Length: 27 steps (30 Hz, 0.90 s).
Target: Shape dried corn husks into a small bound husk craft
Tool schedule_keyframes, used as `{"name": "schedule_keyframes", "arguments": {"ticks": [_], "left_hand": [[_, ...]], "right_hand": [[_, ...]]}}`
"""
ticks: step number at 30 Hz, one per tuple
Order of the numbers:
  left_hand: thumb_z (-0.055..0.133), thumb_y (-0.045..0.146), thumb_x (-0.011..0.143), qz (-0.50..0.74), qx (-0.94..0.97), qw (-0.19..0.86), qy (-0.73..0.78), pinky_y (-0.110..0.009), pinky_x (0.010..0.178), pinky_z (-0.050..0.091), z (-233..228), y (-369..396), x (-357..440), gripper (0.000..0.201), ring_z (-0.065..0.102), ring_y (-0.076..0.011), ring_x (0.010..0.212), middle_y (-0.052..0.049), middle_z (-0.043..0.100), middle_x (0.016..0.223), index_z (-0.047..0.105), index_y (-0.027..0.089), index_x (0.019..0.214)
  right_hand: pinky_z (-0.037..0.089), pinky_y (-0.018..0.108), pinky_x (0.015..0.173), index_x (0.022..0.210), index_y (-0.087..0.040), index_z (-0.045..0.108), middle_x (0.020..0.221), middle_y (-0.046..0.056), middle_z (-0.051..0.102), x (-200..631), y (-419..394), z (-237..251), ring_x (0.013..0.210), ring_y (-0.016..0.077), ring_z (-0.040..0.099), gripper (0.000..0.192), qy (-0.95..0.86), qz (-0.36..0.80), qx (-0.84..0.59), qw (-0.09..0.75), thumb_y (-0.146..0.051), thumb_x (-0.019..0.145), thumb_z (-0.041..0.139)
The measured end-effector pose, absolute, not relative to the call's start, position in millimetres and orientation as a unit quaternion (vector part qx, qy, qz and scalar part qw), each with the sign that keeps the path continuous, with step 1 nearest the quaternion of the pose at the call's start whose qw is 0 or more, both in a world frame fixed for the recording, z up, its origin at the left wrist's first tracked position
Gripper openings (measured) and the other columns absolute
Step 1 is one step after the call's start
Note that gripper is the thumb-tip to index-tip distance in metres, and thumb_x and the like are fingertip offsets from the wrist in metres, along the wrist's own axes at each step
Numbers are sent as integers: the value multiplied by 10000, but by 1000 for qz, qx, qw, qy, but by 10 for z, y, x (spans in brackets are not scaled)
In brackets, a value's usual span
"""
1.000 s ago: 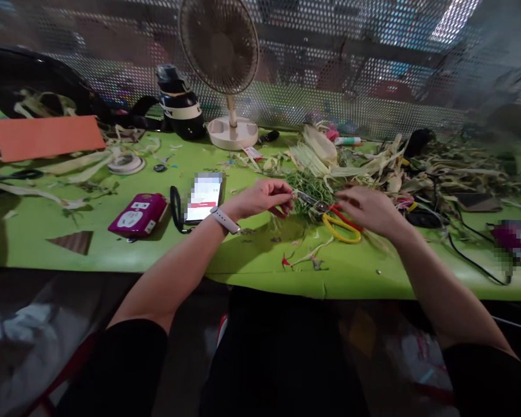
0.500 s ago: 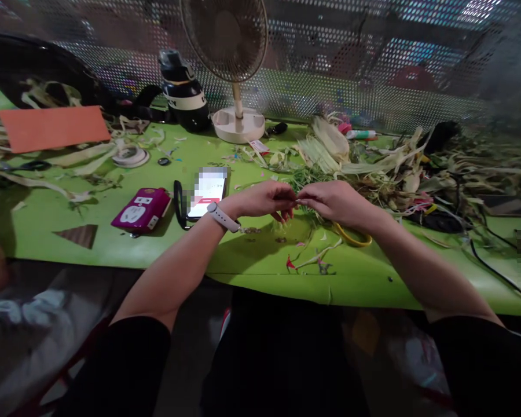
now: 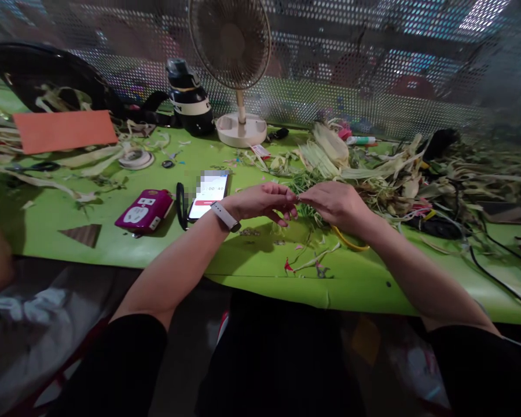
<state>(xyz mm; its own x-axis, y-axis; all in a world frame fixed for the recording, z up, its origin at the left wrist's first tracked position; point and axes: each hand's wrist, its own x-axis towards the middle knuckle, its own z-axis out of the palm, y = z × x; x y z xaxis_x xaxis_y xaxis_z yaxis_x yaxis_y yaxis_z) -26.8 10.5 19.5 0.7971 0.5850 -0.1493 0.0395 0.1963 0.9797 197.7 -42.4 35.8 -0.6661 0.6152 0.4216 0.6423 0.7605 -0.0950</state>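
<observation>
- Green strip point(image 3: 297, 197) — a thin sliver of plant fibre, pinched between my two hands above the green table point(image 3: 252, 260), just in front of the heap of husks point(image 3: 373, 168).
- My left hand point(image 3: 260, 201) is closed narrow on one end; my right hand point(image 3: 336, 204) pinches the other, fingertips nearly touching.
- It looks featherlight and limp, likely to tear — I judge it best held by the very ends, gently.
- Yellow scissor handle point(image 3: 351, 243) lies under my right wrist; a phone point(image 3: 208, 191) sits beside my left.
</observation>
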Motion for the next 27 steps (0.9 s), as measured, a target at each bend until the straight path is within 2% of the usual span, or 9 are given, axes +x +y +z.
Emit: {"name": "schedule_keyframes", "arguments": {"ticks": [3, 6, 10, 18, 23, 27], "left_hand": [[754, 312, 797, 172, 614, 729, 247, -361, 667, 597, 175, 124, -267, 180, 686, -169, 622, -112, 720, 804, 714, 140, 828], [766, 324, 787, 161, 617, 734, 231, -294, 650, 591, 133, 149, -257, 195, 677, -130, 623, -78, 726, 808, 683, 150, 816], [747, 282, 810, 165, 623, 722, 251, -280, 681, 596, 109, 164, -238, 180, 678, -101, 629, -56, 731, 816, 657, 127, 827], [784, 258, 761, 217, 618, 705, 272, -301, 749, 615, 93, 161, -218, 202, 724, -134, 686, -40, 738, 755, 657, 117, 830], [793, 254, 737, 232, 642, 680, 267, -278, 710, 611, 116, 150, -202, 203, 733, -148, 709, -38, 745, 762, 648, 128, 803], [767, 292, 774, 251, 689, 617, 285, -305, 704, 591, 189, 154, -228, 211, 719, -153, 700, -68, 737, 786, 671, 119, 846]], "right_hand": [[549, 321, 763, 1118, -149, 726, 988, 104, 771, 1958, -429, 341, 856, 194, 712, 293, -902, 1, -350, 253, -265, 964, 505], [548, 297, 706, 1084, -145, 748, 949, 95, 784, 1957, -424, 319, 796, 186, 728, 288, -904, 25, -345, 252, -254, 961, 511], [552, 295, 716, 1059, -155, 764, 949, 89, 790, 1966, -425, 314, 803, 192, 740, 269, -905, 32, -341, 253, -242, 948, 535], [510, 296, 695, 1004, -169, 766, 913, 89, 782, 1958, -420, 309, 775, 191, 711, 238, -894, 54, -375, 239, -251, 937, 552], [468, 273, 673, 922, -162, 747, 830, 63, 762, 1935, -418, 332, 713, 159, 670, 179, -862, 131, -420, 252, -252, 901, 594], [454, 275, 651, 899, -148, 729, 765, 52, 740, 1915, -404, 342, 675, 151, 639, 172, -827, 189, -454, 271, -277, 874, 618]]}}
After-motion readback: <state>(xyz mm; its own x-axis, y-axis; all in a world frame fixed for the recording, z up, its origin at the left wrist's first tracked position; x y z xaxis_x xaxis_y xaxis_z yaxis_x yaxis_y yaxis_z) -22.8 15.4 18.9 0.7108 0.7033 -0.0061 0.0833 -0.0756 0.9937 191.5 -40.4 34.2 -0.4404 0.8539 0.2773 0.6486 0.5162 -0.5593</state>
